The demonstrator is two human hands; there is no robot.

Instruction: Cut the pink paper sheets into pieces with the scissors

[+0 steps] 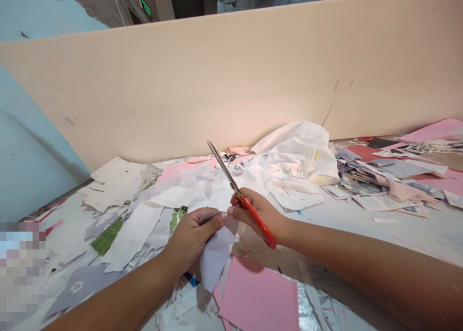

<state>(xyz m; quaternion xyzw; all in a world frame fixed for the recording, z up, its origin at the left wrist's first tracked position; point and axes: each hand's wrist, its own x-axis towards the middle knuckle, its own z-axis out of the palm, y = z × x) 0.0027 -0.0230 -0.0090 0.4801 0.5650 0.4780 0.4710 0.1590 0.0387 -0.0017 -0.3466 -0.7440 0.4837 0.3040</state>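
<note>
My left hand [193,237] is closed on a piece of pale lavender paper [216,258], which hangs down from the thumb and fingers. Close beside it, my right hand [258,213] is closed around scissors [253,217] with red handles. The blades are together and point up and away to the left. The right thumb and fingertips come near the top edge of the lavender paper; whether they pinch it I cannot tell. Below the hands lies a pink sheet [262,292].
Paper scraps cover much of the table, with a green printed piece [107,235] at left. A crumpled white sheet [296,147] rests against the beige partition [217,89]. Stacked cut papers [361,176] and white string [430,146] lie at right.
</note>
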